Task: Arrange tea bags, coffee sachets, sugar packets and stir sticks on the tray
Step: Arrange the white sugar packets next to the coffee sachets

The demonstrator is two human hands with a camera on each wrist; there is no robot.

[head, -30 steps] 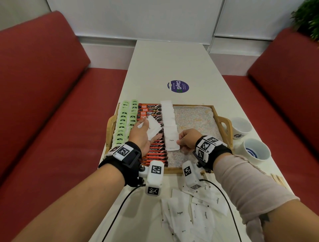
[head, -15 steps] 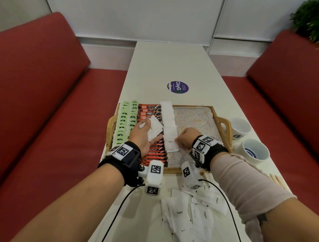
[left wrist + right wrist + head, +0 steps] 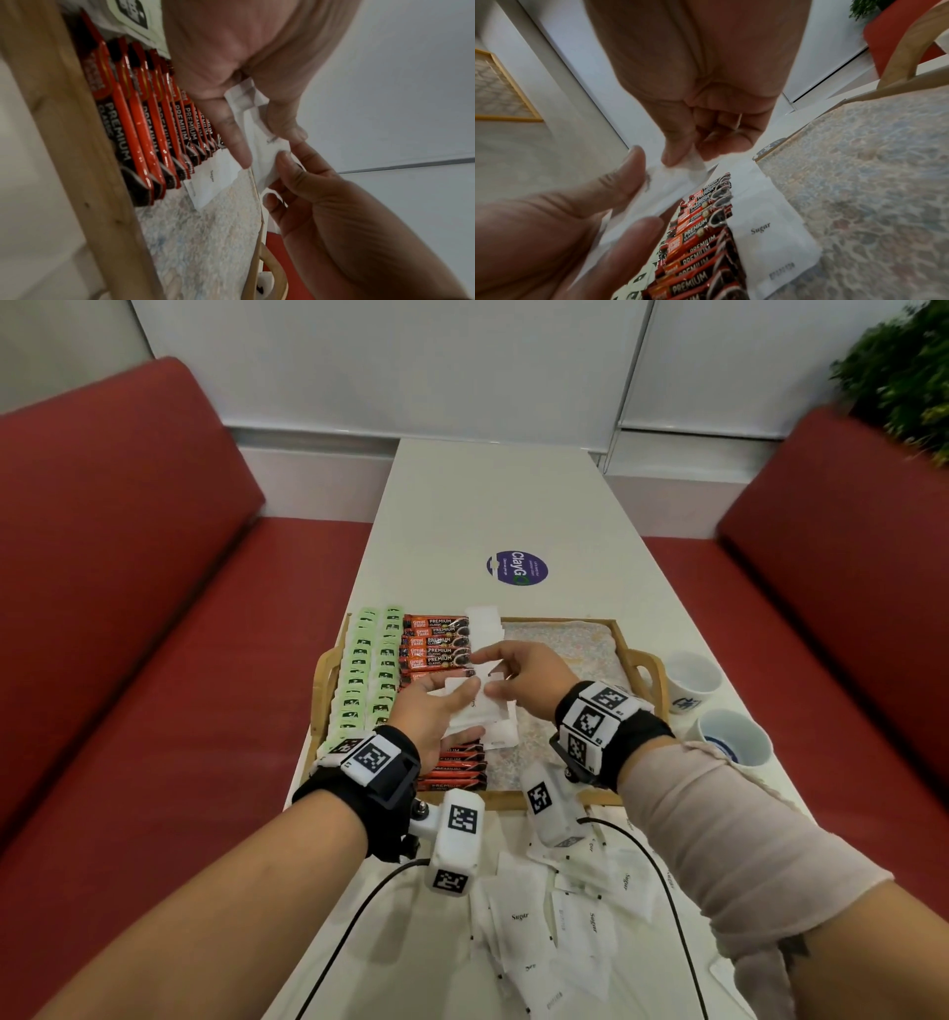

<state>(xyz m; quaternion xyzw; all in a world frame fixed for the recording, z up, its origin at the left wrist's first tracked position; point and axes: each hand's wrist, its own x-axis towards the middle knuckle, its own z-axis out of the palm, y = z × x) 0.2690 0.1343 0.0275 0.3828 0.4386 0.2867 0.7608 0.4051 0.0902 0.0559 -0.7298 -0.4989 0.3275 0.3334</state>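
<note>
A wooden tray holds rows of green tea bags, orange coffee sachets and a column of white sugar packets. Above the sachets my left hand grips a small stack of sugar packets between thumb and fingers. My right hand meets it and pinches the end of one packet from that stack. In the right wrist view, thumb and forefinger clamp the packet's corner. The nearest laid packet lies flat beside the sachets.
A loose pile of sugar packets lies on the white table in front of the tray. Two white cups stand right of the tray. A purple sticker sits beyond it. Red benches flank the table.
My right hand has left the packet it laid on the tray and risen to the left hand's stack, where it now pinches a packet. The left hand shifted slightly right.
</note>
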